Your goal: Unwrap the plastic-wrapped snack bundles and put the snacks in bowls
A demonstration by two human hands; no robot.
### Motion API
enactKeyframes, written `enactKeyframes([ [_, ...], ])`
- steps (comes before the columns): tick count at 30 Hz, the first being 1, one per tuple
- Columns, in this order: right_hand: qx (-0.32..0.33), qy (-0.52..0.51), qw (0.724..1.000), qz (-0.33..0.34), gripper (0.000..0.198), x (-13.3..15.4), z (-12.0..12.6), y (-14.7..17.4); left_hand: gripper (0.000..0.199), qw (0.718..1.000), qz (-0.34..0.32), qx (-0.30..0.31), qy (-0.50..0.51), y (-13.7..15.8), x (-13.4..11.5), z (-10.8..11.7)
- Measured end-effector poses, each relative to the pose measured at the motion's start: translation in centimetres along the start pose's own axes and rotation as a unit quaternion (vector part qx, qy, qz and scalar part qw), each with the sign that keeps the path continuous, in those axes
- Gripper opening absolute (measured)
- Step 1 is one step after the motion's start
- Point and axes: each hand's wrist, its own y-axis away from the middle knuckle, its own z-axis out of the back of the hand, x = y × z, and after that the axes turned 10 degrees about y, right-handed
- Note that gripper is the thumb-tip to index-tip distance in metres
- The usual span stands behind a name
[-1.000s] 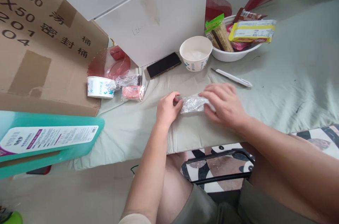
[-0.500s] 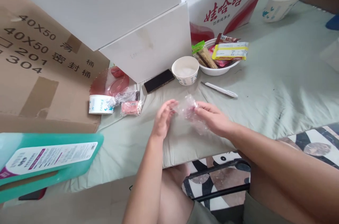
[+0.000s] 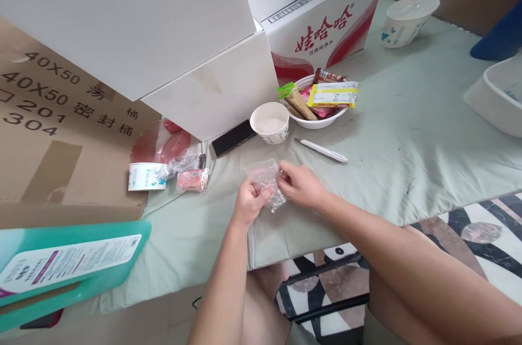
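Note:
A small clear plastic bag (image 3: pixel 267 174) is held between my hands above the cloth-covered table, with little clear or silvery bits showing in its lower part. My left hand (image 3: pixel 249 201) is closed on the bag's left side, thumb across its front. At its right edge, my right hand (image 3: pixel 300 184) pinches the plastic, fingers pressed together. Just beyond the bag stands a paper bowl (image 3: pixel 269 123), upright. A white utility knife (image 3: pixel 322 150) lies to the right of that bowl, and a black phone (image 3: pixel 232 139) rests to its left.
Behind are a white bowl (image 3: pixel 317 123) of wrapped snacks and a printed carton (image 3: pixel 322 30). Wrapped pink packets (image 3: pixel 192 179) and a paper cup (image 3: pixel 147 177) sit at left, near a green jug (image 3: pixel 134 247). Another paper bowl (image 3: pixel 403 30) stands far right on the cloth (image 3: pixel 391 182).
My left hand has closed on the bag, which was mainly in my right hand before. The bag now stands more upright between both hands. The camera view has shifted slightly right.

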Motion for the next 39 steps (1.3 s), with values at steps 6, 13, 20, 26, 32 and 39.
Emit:
enactKeyframes([
  [6, 0.017, -0.094, 0.994, -0.05, 0.011, -0.1, 0.8, -1.1, 0.077, 0.999, -0.001, 0.03, 0.013, -1.1, 0.3, -0.9],
  [13, -0.019, -0.061, 0.996, -0.07, 0.027, -0.9, 1.9, -0.7, 0.077, 0.998, 0.017, 0.056, 0.002, -1.9, 0.2, -3.3],
  [20, -0.048, -0.117, 0.99, -0.063, 0.019, -2.3, 2.3, -1.0, 0.045, 0.999, 0.001, -0.034, 0.004, -2.7, 0.8, -5.2],
  [26, -0.084, -0.256, 0.962, 0.039, 0.017, -2.4, 2.5, -1.1, 0.041, 0.998, -0.01, -0.046, 0.051, -1.8, 0.0, -5.9],
  [32, -0.079, -0.308, 0.946, 0.055, 0.023, -1.5, 2.6, -1.5, 0.032, 0.992, -0.025, -0.106, 0.065, -1.6, -1.2, -4.9],
  [39, -0.09, -0.303, 0.948, -0.042, 0.017, -0.8, 3.1, -1.9, 0.035, 0.98, -0.105, -0.169, -0.012, -4.8, -5.2, -3.6],
])
